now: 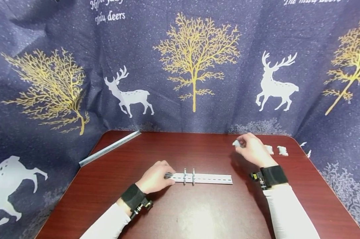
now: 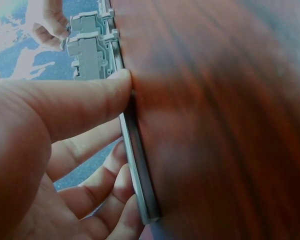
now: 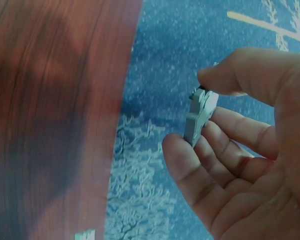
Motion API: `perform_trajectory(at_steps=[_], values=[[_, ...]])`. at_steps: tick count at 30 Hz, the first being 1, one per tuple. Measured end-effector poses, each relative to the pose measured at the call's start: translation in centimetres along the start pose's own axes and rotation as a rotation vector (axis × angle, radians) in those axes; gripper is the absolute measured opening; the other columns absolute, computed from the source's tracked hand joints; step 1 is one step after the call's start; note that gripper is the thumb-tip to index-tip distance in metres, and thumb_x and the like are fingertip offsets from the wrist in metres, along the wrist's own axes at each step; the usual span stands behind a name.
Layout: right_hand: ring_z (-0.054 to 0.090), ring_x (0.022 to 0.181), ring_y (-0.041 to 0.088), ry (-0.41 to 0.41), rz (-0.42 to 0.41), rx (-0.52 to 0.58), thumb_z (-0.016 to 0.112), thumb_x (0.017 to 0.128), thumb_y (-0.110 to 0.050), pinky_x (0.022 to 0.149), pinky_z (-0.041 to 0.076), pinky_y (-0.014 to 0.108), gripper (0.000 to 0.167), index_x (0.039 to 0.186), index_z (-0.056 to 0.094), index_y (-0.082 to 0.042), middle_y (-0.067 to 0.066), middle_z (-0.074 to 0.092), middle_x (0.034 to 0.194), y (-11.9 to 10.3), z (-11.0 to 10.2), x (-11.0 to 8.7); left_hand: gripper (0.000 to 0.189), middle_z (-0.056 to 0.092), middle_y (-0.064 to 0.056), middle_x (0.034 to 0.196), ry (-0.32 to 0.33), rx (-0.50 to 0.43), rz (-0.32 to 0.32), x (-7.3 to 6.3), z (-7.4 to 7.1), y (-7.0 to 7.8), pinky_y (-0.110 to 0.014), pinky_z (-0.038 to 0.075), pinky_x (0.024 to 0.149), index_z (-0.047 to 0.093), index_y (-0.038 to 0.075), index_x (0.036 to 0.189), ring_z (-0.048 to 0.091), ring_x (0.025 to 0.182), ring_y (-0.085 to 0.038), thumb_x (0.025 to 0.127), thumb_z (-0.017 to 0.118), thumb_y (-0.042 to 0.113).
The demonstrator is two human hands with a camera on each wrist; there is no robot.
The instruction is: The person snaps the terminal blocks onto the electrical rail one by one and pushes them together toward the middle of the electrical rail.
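Note:
A slotted metal DIN rail (image 1: 214,179) lies crosswise on the table, with two grey terminal blocks (image 1: 193,177) clipped upright on it, a small gap apart. My left hand (image 1: 156,177) grips the rail's left end; in the left wrist view the thumb (image 2: 90,102) presses one edge and the fingers curl at the other. Over the table's far right, my right hand (image 1: 254,152) pinches a small grey terminal block (image 3: 199,116) between thumb and fingers, off the table. Part of that block is hidden by the fingers in the head view.
Two more pale terminal blocks, one partly behind the right hand and one further right (image 1: 282,150), lie near the far right corner. A second metal rail (image 1: 109,148) lies slanted along the left edge. A patterned cloth (image 1: 180,66) hangs behind the dark red table (image 1: 180,149).

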State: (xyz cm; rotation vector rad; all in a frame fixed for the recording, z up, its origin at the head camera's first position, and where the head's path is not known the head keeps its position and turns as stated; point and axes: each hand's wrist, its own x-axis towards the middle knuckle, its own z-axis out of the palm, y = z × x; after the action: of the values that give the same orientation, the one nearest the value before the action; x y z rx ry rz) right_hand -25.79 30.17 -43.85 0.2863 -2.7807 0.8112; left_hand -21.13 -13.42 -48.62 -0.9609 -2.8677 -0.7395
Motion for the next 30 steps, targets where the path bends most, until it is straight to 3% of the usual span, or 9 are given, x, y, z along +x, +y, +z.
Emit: perform_trajectory(at_steps=[9,19,25,30], values=[[0.066,0.099,0.030,-0.010,-0.074,-0.009,0.081,0.093,-0.012,0.090,0.054,0.052,0.030,0.119,0.075,0.000,0.012,0.067,0.108,-1.9,1.4,0.1,0.035,0.070,-0.001,0.103,0.006,0.026,0.040,0.2,0.0,-0.4,-0.035,0.049,0.080,0.083,0.010,0.117,0.058,0.096,-0.018,0.085,0.095,0.020],[0.061,0.090,0.021,-0.011,-0.192,-0.001,0.084,0.090,-0.007,0.082,0.052,0.044,0.025,0.113,0.075,-0.005,0.005,0.063,0.102,-4.1,3.2,-0.1,0.050,0.069,-0.003,0.109,-0.036,-0.004,0.032,0.1,-0.4,-0.6,-0.033,0.049,0.081,0.079,0.007,0.131,0.056,0.096,-0.016,0.090,0.094,0.030],[0.059,0.087,0.018,-0.001,-0.281,-0.004,0.084,0.087,-0.007,0.079,0.051,0.041,0.024,0.109,0.074,-0.008,0.002,0.063,0.099,-5.8,4.1,-0.3,0.037,0.071,-0.004,0.105,0.019,-0.060,0.040,0.2,-0.5,-0.8,-0.035,0.054,0.083,0.081,0.006,0.125,0.065,0.094,-0.021,0.100,0.085,0.033],[0.058,0.088,0.016,-0.003,-0.353,0.001,0.082,0.086,-0.006,0.079,0.052,0.039,0.025,0.109,0.074,-0.008,0.000,0.062,0.099,-7.3,4.7,-0.8,0.034,0.072,-0.001,0.105,0.059,-0.081,0.006,0.4,-0.5,-0.6,-0.037,0.057,0.085,0.082,0.008,0.124,0.068,0.095,-0.019,0.103,0.081,0.035]])
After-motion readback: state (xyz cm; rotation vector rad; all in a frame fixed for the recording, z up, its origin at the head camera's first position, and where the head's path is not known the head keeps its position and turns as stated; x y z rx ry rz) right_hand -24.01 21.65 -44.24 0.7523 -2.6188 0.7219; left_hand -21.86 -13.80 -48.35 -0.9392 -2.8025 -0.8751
